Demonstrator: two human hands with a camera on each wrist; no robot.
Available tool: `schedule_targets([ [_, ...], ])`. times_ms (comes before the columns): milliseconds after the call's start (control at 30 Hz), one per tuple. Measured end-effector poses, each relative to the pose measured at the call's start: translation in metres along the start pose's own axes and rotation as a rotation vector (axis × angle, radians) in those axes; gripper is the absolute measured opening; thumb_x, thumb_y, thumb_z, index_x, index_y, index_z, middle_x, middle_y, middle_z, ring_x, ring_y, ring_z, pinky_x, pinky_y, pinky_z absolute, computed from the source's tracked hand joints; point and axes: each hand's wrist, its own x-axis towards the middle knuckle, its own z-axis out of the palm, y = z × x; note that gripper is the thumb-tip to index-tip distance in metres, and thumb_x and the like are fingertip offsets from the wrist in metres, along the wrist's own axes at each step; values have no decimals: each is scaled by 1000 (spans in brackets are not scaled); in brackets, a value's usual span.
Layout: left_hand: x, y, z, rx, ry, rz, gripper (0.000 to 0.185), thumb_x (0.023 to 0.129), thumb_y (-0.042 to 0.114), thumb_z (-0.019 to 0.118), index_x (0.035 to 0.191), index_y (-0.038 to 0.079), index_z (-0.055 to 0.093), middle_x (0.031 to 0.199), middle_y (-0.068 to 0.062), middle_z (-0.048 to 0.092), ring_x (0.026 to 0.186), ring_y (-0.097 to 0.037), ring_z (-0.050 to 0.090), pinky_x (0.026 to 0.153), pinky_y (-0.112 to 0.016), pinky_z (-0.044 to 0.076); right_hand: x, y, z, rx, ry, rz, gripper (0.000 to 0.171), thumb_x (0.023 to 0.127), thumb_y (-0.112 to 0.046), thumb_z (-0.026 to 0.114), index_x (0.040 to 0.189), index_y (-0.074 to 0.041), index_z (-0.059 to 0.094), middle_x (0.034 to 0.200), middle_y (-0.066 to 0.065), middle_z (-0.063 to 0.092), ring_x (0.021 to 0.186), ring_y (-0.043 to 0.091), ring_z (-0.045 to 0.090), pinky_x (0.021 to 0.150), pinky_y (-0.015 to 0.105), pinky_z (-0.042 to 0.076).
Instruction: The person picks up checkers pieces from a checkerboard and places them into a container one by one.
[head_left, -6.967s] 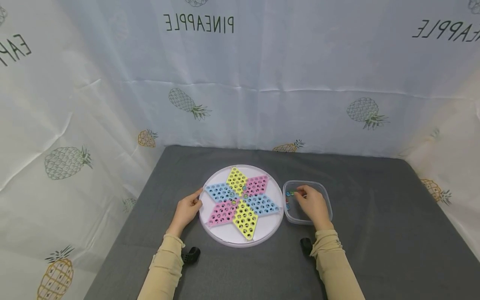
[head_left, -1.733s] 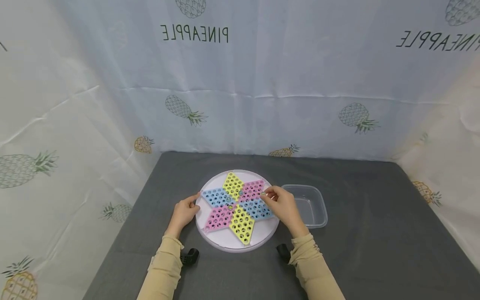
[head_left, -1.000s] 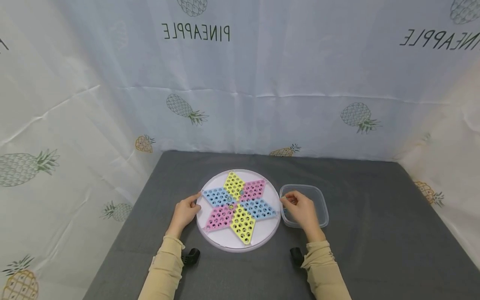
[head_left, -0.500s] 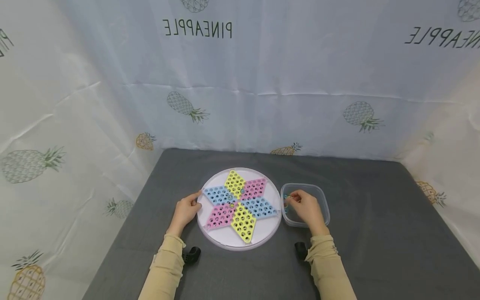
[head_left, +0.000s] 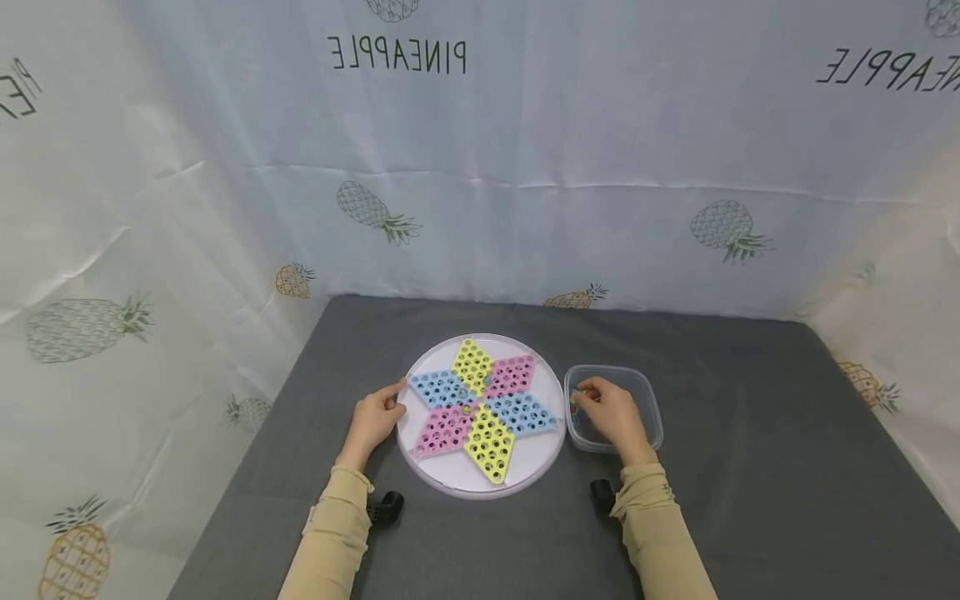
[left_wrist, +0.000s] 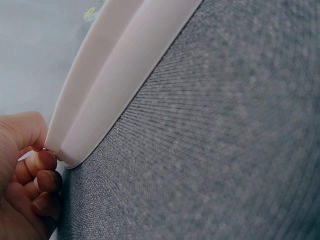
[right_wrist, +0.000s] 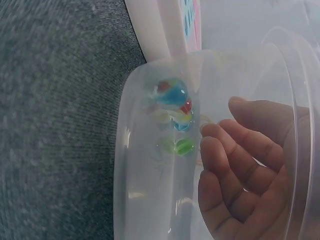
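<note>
1. Left hand: at the left rim of the Chinese checkers board; grip holds that rim, other fingers curled below it at its outer side in left wrist view.
2. Right hand: inside clear plastic container, near its left wall, fingers loosely bent; grip narrow, gap between thumb and fingertips in right wrist view.
3. Next to the right fingertips, along that container wall: blue-and-red marble, red marble partly behind it, blue-and-yellow marble, green marble.
4. Board lies flat on the gray-covered tabletop: round, white, six-pointed star of holed yellow, pink and blue diamonds. A few glass marbles sit near star center; exact count too small to tell.
5. Container is upright, just right of board.
6. Both arms in beige sleeves; black device at left wrist, another at right.
7. Behind: pale curtain, pineapple prints, mirrored "PINEAPPLE" lettering.
</note>
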Motion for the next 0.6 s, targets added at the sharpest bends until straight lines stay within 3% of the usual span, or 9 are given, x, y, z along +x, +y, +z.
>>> schedule_targets([
  [333, 0, -1, 1, -13, -1, -8, 49, 81, 10, 55, 130, 8, 55, 59, 0, 36, 52, -12, 32, 50, -25, 30, -3, 3, -1, 9, 19, 4, 31, 89, -32, 58, 107, -8, 65, 94, 10, 64, 81, 22, 60, 62, 29, 43],
  [600, 0, -2, 2, -7, 4, -7, 49, 82, 10, 56, 130, 8, 55, 60, 0, 37, 53, -12, 33, 51, -25, 30, -6, 1, -5, 19, 27, 12, 33, 89, -33, 57, 109, -8, 64, 100, 12, 66, 89, 26, 62, 69, 36, 48],
])
